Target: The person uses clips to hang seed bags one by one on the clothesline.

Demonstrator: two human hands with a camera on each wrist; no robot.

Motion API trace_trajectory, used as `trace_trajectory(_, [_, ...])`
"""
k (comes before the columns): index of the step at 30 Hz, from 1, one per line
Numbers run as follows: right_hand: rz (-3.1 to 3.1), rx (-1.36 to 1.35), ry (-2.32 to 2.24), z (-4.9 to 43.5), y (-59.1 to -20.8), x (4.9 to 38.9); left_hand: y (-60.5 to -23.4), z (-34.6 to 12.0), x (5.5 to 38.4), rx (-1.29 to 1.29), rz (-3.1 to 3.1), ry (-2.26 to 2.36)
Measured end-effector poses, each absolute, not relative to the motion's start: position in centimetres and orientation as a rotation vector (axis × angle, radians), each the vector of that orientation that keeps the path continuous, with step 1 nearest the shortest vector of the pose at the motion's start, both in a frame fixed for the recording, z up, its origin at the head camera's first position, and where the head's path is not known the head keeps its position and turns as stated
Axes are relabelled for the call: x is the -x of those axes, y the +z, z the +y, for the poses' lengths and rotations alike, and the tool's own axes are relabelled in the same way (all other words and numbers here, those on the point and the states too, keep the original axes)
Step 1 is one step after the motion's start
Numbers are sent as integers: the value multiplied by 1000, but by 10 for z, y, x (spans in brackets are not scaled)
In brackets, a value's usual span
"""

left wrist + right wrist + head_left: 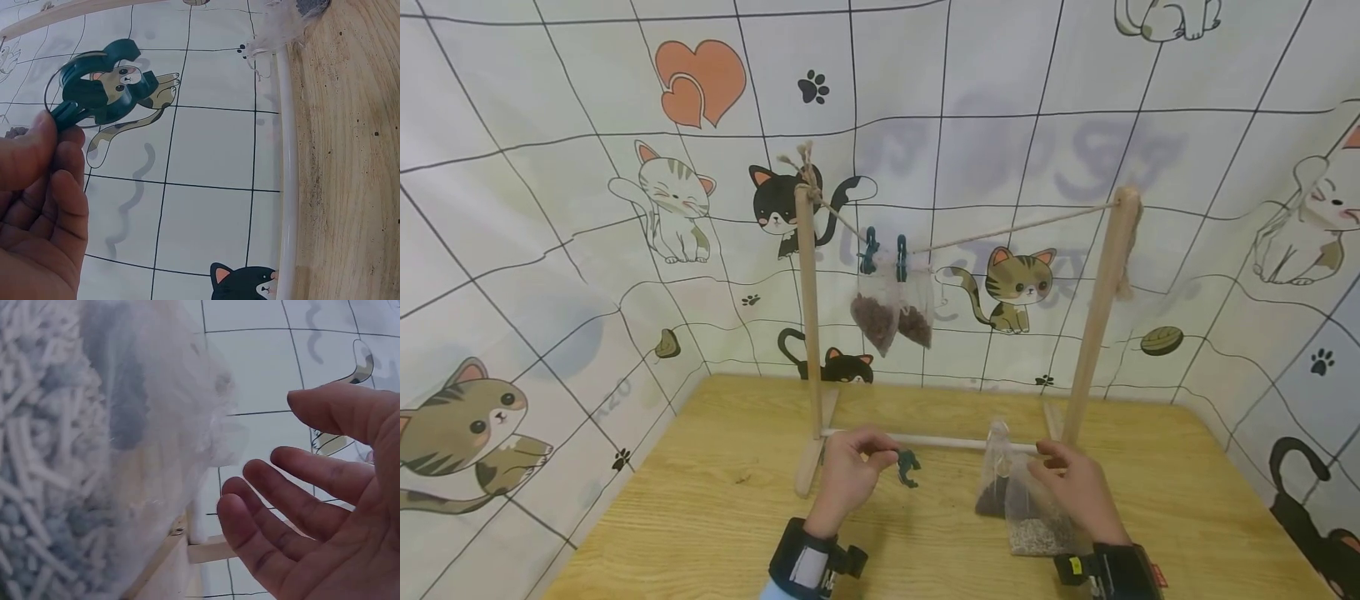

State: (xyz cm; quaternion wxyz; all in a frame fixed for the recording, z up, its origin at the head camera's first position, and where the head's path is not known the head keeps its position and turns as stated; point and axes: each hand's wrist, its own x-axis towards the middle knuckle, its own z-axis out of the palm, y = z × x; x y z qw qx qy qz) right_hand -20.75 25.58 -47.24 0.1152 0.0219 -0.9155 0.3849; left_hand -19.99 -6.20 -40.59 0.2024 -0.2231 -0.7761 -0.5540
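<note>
Your left hand (pixel 853 467) pinches a green clip (pixel 907 468) by its handle end between thumb and fingertips, the hooked tips standing slightly apart. Your right hand (pixel 1075 483) is loosely spread, thumb well away from the fingers, and has hold of nothing; its fingertips sit just beside the pale bag (pixel 1036 533), with a gap visible in the right wrist view. That bag rests on the tabletop (pixel 700 500), nearer to you than the dark bag (pixel 992 496) on its left. You would likely do best to pinch the pale bag by its top edge, so the filling hangs low and its neighbour isn't knocked. A square grip on both clip handles should give you an even squeeze. Beyond your hands, a white rod (pixel 940 441) crosses between the left post (pixel 807 317) and the right post (pixel 1097 325), with a sagging cord (pixel 1015 227) above. The left hanging bag (pixel 874 321) and right hanging bag (pixel 914 323) crowd its left part, so the bare stretch to their right probably offers the easiest access.
</note>
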Motion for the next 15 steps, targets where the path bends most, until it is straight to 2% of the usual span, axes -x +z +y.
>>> trace_trajectory(15, [-2870,-7,1108,257,-482,212,-405,-64,200,619,-2168,-1557])
